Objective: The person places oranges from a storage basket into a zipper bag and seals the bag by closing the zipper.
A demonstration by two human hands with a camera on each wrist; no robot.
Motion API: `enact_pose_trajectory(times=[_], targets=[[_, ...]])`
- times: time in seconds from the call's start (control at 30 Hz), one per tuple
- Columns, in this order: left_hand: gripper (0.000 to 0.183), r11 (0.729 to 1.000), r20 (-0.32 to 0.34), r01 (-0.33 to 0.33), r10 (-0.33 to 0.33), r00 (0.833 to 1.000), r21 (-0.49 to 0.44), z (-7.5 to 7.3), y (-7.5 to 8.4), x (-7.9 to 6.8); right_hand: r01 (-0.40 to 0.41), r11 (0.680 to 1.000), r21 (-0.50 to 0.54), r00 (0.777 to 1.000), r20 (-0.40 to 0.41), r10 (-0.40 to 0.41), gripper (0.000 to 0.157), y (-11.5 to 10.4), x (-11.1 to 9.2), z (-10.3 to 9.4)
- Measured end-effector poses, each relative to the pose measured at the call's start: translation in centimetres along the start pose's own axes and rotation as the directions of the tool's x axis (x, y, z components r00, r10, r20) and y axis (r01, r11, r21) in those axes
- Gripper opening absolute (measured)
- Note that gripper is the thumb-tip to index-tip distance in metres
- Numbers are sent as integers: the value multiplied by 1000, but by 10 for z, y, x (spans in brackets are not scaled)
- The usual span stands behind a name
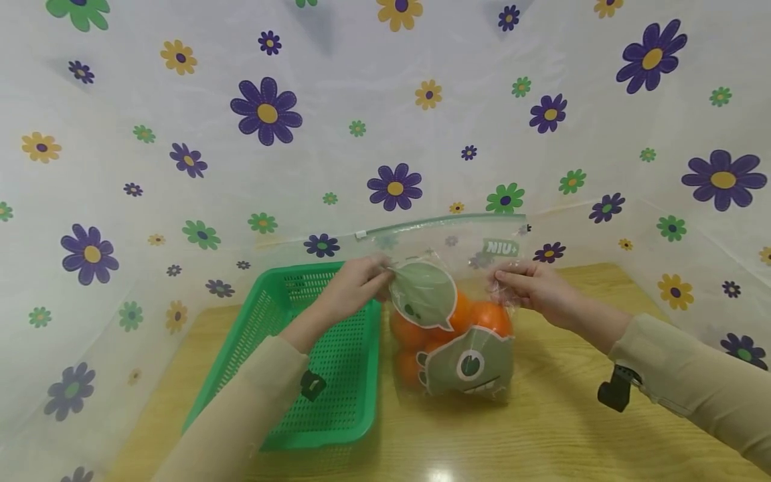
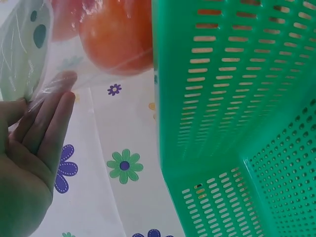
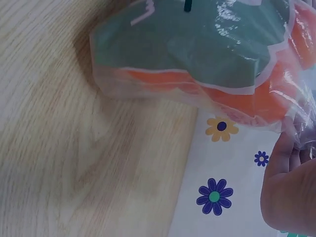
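Observation:
A clear zip bag [image 1: 470,365] with green cartoon prints stands on the table, holding several orange round fruits [image 1: 490,318]. Its slider strip runs along the top, the white slider at the left end. My left hand [image 1: 361,284] pinches the bag's left side between thumb and fingers; in the left wrist view that hand [image 2: 34,143] has the plastic at its fingertips. On the other side, my right hand [image 1: 533,288] pinches the bag's right edge. The right wrist view shows this hand [image 3: 291,182] partly, at the frame's edge, against the crinkled plastic.
A green perforated plastic basket [image 1: 373,375] sits left of the bag, under my left forearm. The wooden table [image 1: 572,415] extends to the right. A white sheet with printed flowers [image 1: 337,161] hangs behind and at both sides.

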State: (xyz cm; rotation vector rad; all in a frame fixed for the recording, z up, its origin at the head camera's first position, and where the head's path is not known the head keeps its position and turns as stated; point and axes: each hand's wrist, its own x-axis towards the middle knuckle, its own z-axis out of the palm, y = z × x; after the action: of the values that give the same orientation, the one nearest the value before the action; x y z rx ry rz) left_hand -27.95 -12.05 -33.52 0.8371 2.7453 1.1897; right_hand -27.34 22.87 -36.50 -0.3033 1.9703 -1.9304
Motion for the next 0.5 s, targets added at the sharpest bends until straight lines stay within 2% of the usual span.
enact_pose_trajectory(times=[0.17,0.33,0.43,0.5], targets=[[22,996,93,39,-32,995,-76,3,2,-1,-109,993,35,994,21,108,33,4,-1,1],[22,984,200,127,-100,975,-127,8,0,-4,-213,975,59,974,91,207,30,16,-3,2],[22,978,232,165,-133,964,-126,12,-3,-6,-243,969,55,966,104,236,27,23,-3,3],[23,976,235,183,-151,960,-119,14,-5,-6,-242,970,37,967,85,238,27,26,-3,4]])
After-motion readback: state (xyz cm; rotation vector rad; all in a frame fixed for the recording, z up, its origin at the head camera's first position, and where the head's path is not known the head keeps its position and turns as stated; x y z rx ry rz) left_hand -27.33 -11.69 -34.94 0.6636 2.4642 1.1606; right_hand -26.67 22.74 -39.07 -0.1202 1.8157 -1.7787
